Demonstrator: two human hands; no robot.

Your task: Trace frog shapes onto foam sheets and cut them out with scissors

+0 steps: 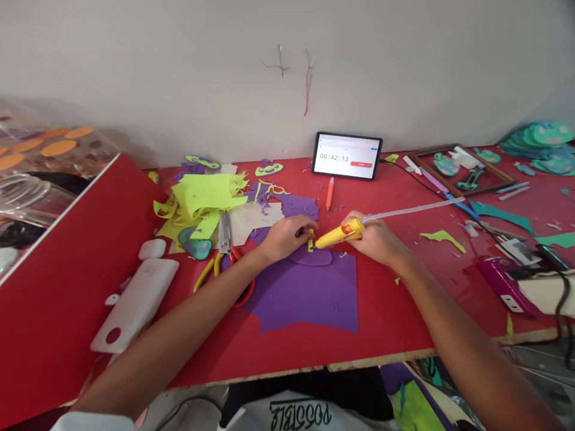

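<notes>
My right hand (pixel 376 241) is wrapped round a yellow glue gun (pixel 338 233), with a long pale glue stick (pixel 415 208) sticking out of its back. The gun's nozzle points left and meets a small yellow-green strip (pixel 310 240). My left hand (pixel 290 238) pinches that strip between thumb and fingers, just above a purple foam piece (pixel 317 257). Whether the strip rests on the purple piece I cannot tell. A larger purple foam sheet (pixel 309 293) lies beneath, and red-handled scissors (pixel 246 293) are partly hidden under my left forearm.
A tablet (pixel 347 157) showing a timer leans by the wall. Yellow-green scraps (pixel 202 194) are heaped at left, near a white power bank (pixel 137 305) and a red panel (pixel 85 281). An orange pen (pixel 330 194) lies ahead. A wooden frame (pixel 487 188) and a magenta box (pixel 505 286) stand right.
</notes>
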